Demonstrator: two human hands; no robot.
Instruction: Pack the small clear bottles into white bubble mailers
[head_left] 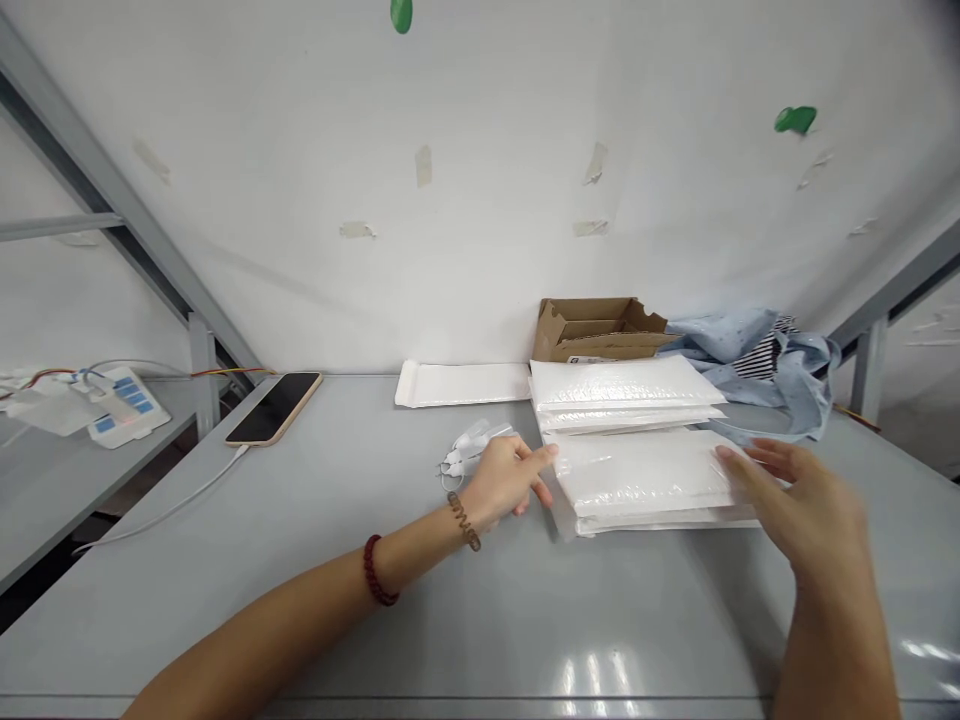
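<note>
Right now both hands are at the nearer stack of white padded envelopes (645, 480), which lies on the grey bench (337, 600) slightly to the right of centre. The left hand (510, 478) sits at the stack's nine o'clock edge, fingers loosely curled, with the fingertips touching the edge of the top envelope; it pinches nothing firmly that I can see. The right hand (802, 500) hovers at the stack's three o'clock side, open and flat, fingers spread; it is blurred, so I cannot tell whether it touches the envelope. I judge the step in hand to be squaring up or lifting the top envelope. That would call for a pinch on both short edges without dragging the envelopes beneath along.

The envelopes look glossy, soft and slightly puffy, with a bubble texture showing through. A second stack (622, 392) lies just beyond, at twelve o'clock, touching or overlapping the near one. A single flat envelope (461, 384) lies at eleven o'clock, and a small clear plastic bag (471, 447) sits just beyond the left hand. Farther off are a cardboard box (596, 328), blue cloth (757, 350) and a phone (274, 407) at ten o'clock.
</note>
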